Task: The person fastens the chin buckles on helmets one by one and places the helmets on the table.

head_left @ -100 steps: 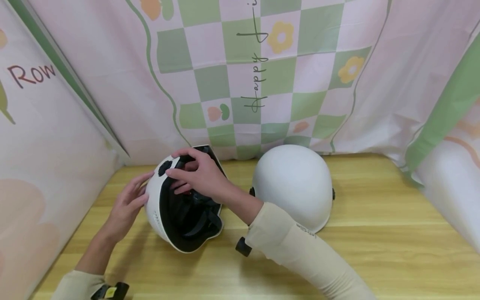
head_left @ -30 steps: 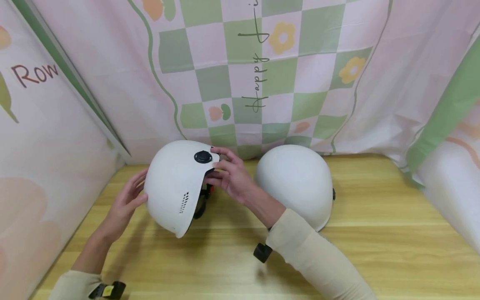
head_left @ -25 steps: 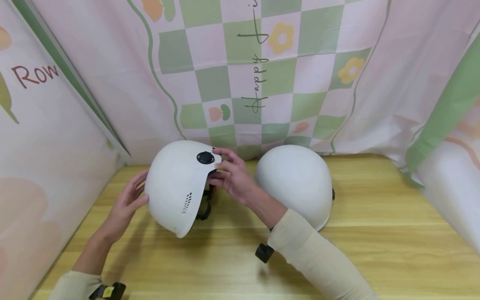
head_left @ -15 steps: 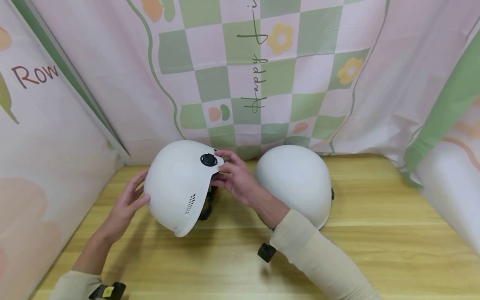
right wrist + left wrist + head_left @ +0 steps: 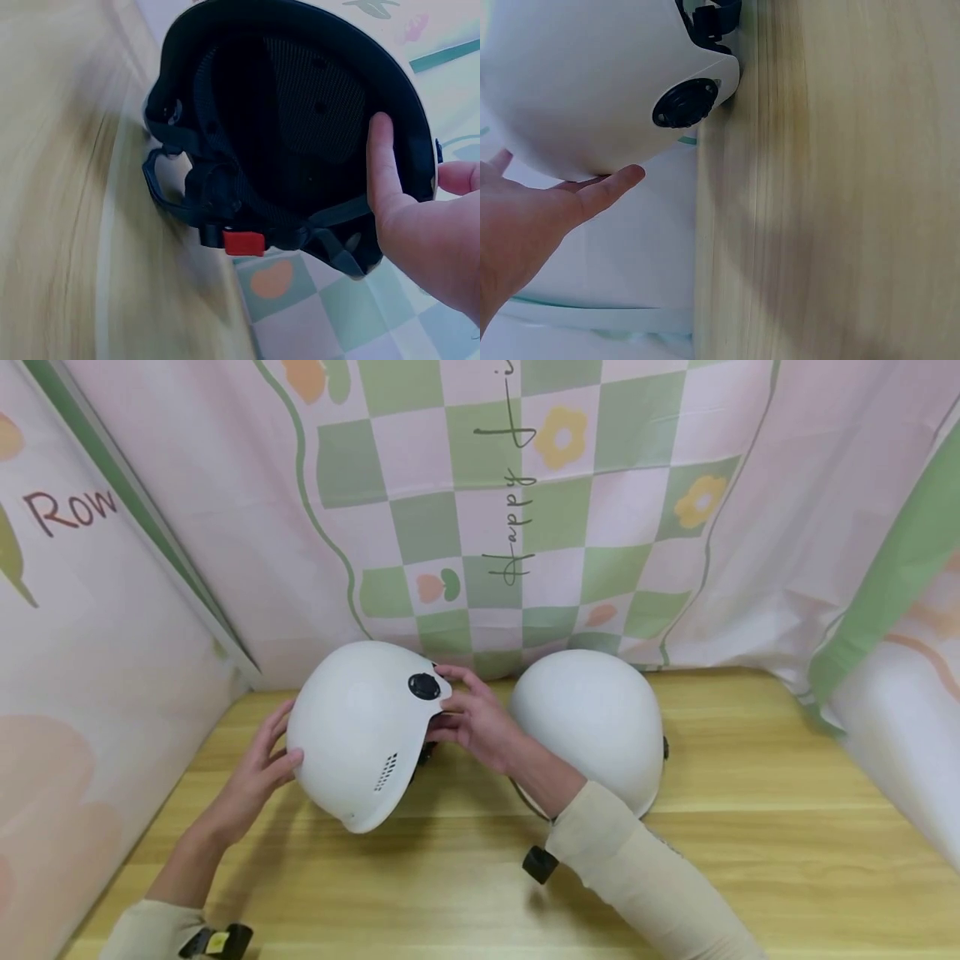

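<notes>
A white helmet (image 5: 348, 718) is tilted on the left of the table, its black side disc (image 5: 424, 686) facing up and its opening turned right. My right hand (image 5: 480, 722) pinches the rim, one finger inside the black lining (image 5: 315, 97) and others outside. Against the far left of the shell rests my left hand (image 5: 253, 768), with fairly straight fingers spread on it. The right wrist view shows the dark chin strap with a red buckle (image 5: 244, 243) hanging at the opening. Part of the rim is hidden behind my right fingers.
A second white helmet (image 5: 588, 718) sits dome up to the right, partly behind my right forearm. The wooden table (image 5: 765, 827) runs up to a patterned cloth backdrop (image 5: 491, 527), with cloth walls on both sides.
The left helmet has rolled from showing its inside to showing its outer shell. My right hand has shifted right with the rim. My left hand has stayed nearly in place.
</notes>
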Tool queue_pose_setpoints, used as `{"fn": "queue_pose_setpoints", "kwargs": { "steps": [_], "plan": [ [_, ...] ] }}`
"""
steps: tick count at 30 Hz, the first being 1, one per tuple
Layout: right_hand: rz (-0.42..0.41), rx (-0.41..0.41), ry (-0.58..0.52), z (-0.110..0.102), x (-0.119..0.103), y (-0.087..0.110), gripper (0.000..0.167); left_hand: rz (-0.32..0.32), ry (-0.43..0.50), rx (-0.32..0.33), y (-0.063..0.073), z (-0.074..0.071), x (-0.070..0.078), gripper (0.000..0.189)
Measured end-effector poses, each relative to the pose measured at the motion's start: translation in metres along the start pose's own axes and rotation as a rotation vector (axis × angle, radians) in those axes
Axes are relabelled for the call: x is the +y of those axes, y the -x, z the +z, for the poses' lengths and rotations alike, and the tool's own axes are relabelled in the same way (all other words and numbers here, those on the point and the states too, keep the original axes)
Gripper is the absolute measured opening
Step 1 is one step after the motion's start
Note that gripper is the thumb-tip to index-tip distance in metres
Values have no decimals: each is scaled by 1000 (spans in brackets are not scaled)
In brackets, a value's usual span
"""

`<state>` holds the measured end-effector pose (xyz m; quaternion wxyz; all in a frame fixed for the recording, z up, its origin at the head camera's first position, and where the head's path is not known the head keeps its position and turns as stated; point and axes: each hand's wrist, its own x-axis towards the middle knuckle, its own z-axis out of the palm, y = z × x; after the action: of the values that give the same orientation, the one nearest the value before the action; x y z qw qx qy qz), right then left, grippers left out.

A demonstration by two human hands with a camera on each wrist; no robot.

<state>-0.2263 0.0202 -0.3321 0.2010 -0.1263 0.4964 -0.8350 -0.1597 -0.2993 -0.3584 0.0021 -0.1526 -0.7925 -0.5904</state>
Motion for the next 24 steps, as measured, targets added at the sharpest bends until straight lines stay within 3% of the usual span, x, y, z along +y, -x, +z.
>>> {"fn": "queue_pose_setpoints", "kwargs": {
  "steps": [11,17,24],
  "plan": [
    [-1,-24,256,-11,-4,4,52,-14,-30,10,-1,2,1,67],
    [-2,-3,486,-16,-9,8,54,-18,-40,26,-1,2,1,67],
    [-59,25,797,-15,-13,12,66,-29,-26,43,-2,1,-2,69]
  ]
}}
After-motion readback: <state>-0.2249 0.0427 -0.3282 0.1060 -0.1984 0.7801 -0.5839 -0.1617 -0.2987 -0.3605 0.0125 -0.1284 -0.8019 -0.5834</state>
